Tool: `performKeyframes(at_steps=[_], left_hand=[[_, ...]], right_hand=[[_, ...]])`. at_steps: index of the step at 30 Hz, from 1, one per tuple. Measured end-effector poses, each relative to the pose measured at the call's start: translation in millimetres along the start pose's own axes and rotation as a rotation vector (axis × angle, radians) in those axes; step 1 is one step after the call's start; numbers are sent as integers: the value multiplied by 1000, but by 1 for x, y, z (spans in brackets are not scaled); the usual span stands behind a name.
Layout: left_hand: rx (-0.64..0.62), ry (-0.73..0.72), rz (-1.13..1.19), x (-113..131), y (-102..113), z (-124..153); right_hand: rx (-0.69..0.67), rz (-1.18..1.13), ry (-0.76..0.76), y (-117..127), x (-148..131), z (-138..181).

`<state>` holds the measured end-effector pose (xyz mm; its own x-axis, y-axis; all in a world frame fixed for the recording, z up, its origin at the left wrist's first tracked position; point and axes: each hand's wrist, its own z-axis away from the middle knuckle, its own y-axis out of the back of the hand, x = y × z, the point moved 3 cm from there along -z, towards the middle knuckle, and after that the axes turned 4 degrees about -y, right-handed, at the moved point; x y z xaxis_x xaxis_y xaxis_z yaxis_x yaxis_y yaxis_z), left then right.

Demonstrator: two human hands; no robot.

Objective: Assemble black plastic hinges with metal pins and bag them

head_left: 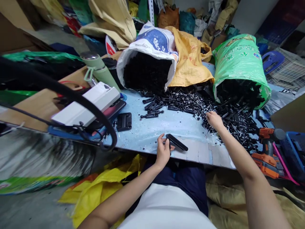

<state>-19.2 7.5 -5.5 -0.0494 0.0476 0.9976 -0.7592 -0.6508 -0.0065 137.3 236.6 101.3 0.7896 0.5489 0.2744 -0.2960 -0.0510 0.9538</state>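
Left hand (164,149) pinching a long black plastic part (178,142) nearside, right hand (213,120) bunched at the screws (190,102) farther right, can't tell if it's holding any.

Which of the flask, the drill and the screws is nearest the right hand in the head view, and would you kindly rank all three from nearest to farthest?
1. Screws: right by the right hand.
2. Drill: off to its right.
3. Flask: far over on the left.
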Motion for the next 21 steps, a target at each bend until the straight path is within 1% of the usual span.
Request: performKeyframes(at_steps=[2, 4, 7, 10, 14, 16, 18, 19, 20, 21], left_hand=[[-13, -10, -84, -3, 5, 0], [-42, -34, -219, -4, 10, 0], [-107, -78, -404, -1, 15, -1], [-155, -115, -489, 2, 16, 0], [-219, -177, -597, 6, 18, 3], [-203, -276, -719, 13, 20, 3], [-207, -453, -858, 24, 17, 1], [-258, -560, -909, 29, 12, 0], [-357, -661, -943, 33, 5, -1], [-494, -745, -963, 36, -4, -3]], right_hand=[[-104, 154, 2, -3, 23, -13], [-158, 199, 37, -7, 35, -23], [-206, 213, 89, -12, 42, -35], [-238, 228, 114, -15, 46, -45], [-236, 233, 141, -18, 53, -50], [-218, 231, 154, -17, 56, -49], [-185, 228, 165, -13, 58, -45], [-147, 224, 172, -9, 59, -43], [-95, 220, 177, -3, 59, -41], [-35, 220, 181, 4, 58, -38]])
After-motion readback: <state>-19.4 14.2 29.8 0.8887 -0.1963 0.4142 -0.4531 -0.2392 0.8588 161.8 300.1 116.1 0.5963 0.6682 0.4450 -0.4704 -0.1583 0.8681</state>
